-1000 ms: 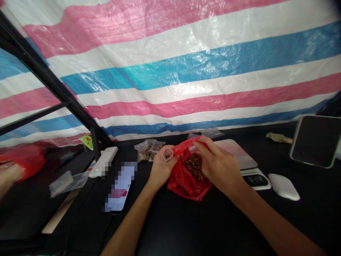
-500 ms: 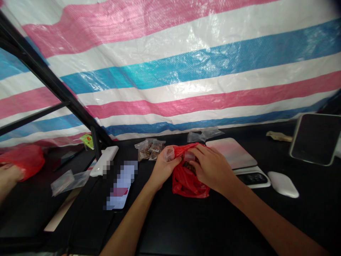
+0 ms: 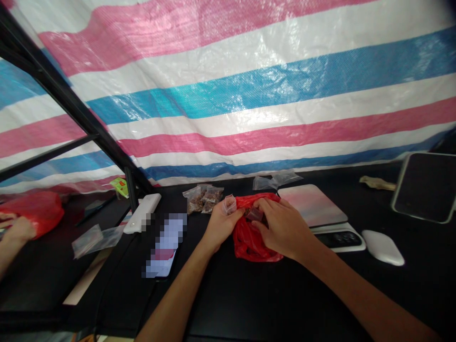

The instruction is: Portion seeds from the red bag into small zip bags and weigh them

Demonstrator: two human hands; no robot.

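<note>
A red plastic bag (image 3: 249, 240) of brown bits lies on the black table (image 3: 270, 299) in front of me. My left hand (image 3: 221, 225) pinches a small clear plastic pouch (image 3: 229, 204) at the bag's left rim. My right hand (image 3: 283, 228) rests on the bag's mouth, its fingers closed on a small clear pouch with brown bits (image 3: 254, 213). The two hands nearly touch over the bag.
Filled clear pouches (image 3: 202, 198) lie behind the bag, empty ones (image 3: 276, 180) further back. A digital scale (image 3: 318, 213) stands right of my hands, a white oval object (image 3: 383, 247) beyond it, a dark tablet (image 3: 425, 187) far right. A phone (image 3: 164, 244) and white bar (image 3: 142, 219) lie left.
The red bag's mouth has come down and the bag has bunched smaller. My right hand has moved lower and closer to my left hand, hiding the brown contents.
</note>
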